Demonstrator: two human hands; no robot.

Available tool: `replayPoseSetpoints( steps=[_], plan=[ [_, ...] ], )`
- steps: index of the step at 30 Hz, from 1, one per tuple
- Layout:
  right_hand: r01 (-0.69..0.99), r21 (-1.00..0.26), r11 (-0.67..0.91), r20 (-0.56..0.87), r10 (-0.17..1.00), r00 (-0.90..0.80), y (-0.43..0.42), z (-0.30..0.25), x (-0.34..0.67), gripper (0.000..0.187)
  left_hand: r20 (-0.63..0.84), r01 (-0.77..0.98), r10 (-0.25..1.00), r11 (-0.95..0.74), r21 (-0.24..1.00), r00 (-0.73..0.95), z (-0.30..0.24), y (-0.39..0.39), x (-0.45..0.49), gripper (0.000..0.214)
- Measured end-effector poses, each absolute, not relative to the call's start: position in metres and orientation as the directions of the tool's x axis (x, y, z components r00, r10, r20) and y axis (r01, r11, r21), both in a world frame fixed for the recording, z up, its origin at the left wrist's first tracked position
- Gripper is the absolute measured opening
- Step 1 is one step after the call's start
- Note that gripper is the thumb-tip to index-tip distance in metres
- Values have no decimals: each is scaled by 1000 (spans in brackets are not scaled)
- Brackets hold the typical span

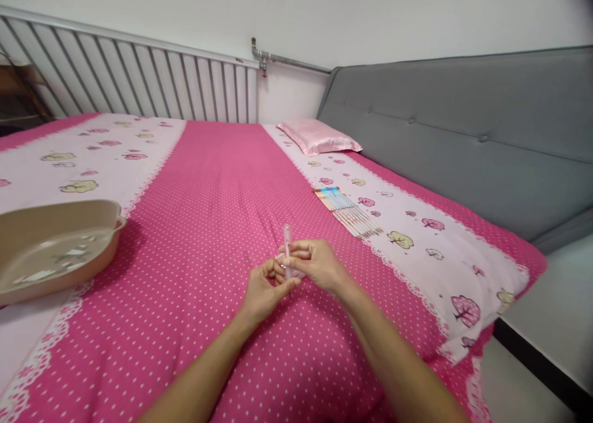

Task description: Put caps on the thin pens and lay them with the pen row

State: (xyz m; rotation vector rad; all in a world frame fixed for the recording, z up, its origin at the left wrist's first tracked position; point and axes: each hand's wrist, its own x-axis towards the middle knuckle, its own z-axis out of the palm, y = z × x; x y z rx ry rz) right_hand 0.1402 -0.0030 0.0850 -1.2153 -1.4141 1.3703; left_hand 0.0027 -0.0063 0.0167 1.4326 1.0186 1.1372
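My left hand (269, 290) and my right hand (319, 263) meet in front of me above the pink bedspread. Between them a slim, pale pink pen (287, 238) stands nearly upright, with a dark point low down. The right fingers pinch its upper part. Lower down, the left thumb and fingers close on it. Some translucent pinkish material shows behind the fingers, too small to make out. To the right, several pens (349, 212) lie side by side in a row, some blue-topped and others pale with brownish ends.
A beige plastic basin (99, 241) with several small whitish and grey pieces in it sits at the left. A pink satin pillow (319, 137) lies near the grey padded headboard (454, 108). Behind the bed are a white radiator (152, 77) and a pipe (296, 60).
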Motion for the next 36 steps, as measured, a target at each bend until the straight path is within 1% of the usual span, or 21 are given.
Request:
replayPoseSetpoints(
  steps=[6, 11, 14, 17, 21, 25, 31, 36],
  plan=[
    [83, -996, -45, -62, 976, -209, -1, 81, 139, 38, 121, 22, 975, -127, 992, 185, 19, -7, 3, 29],
    [87, -996, -6, -24, 978, -207, -2, 81, 138, 32, 146, 19, 974, -151, 988, 173, 21, -7, 4, 21],
    [98, -995, 10, -10, 979, -205, -1, 79, 138, 37, 175, -61, 966, -166, 984, 192, 23, -7, 3, 17],
    [128, -990, 55, 27, 977, -213, 1, 76, 140, 40, 182, -168, 965, -152, 974, 187, 25, -7, 2, 19],
    [146, -989, -31, -65, 970, -234, 1, 74, 141, 38, 163, -264, 974, -118, 957, 155, 26, -6, 1, 23],
    [162, -982, -96, -134, 961, -241, -1, 73, 140, 33, 150, -286, 982, -112, 952, 114, 24, -4, 0, 21],
    [237, -966, -106, -164, 957, -239, -1, 67, 140, 24, 163, -259, 984, -140, 956, 68, 24, -4, -1, 19],
    [211, -970, -123, -169, 962, -216, 0, 63, 140, 20, 139, -254, 987, -115, 960, 79, 24, -4, -2, 22]
  ],
)
